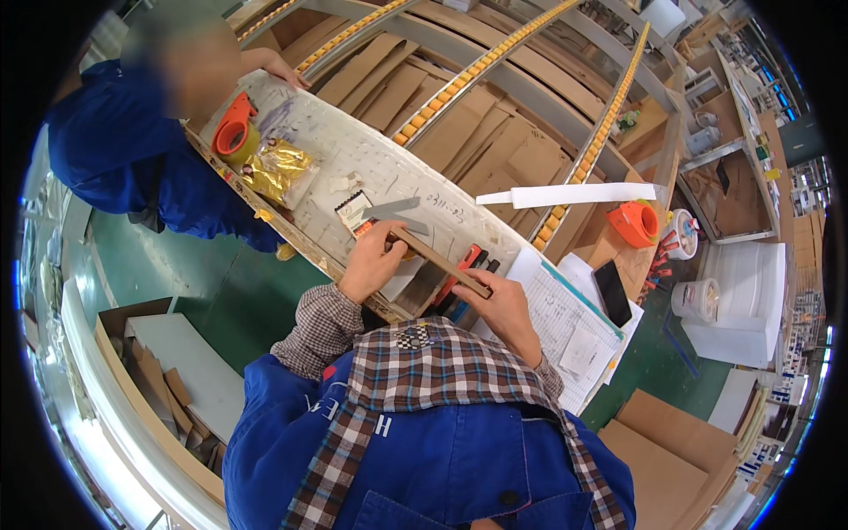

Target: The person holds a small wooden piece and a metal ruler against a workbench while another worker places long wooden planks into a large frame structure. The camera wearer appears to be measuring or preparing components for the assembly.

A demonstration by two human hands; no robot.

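A narrow brown strip [439, 260], which looks like cardboard or wood, slants across in front of me. My left hand [373, 263] pinches its far left end, and the fingers of my right hand [502, 307] close on its near right end. Under the strip is an open compartment in the bench, where a red-handled tool [468, 258] and some dark tools lie partly hidden. Just beyond my left hand are two grey strips [394, 208] and a small spiral notepad [352, 212].
On the worn white bench [309, 119] lie a gold packet [281, 166] and an orange tape dispenser [233, 132]. A person in blue [132, 141] stands at its left. Written sheets [556, 309], a phone [611, 291] and another orange dispenser [632, 223] are at right. Yellow roller rails [450, 94] run beyond.
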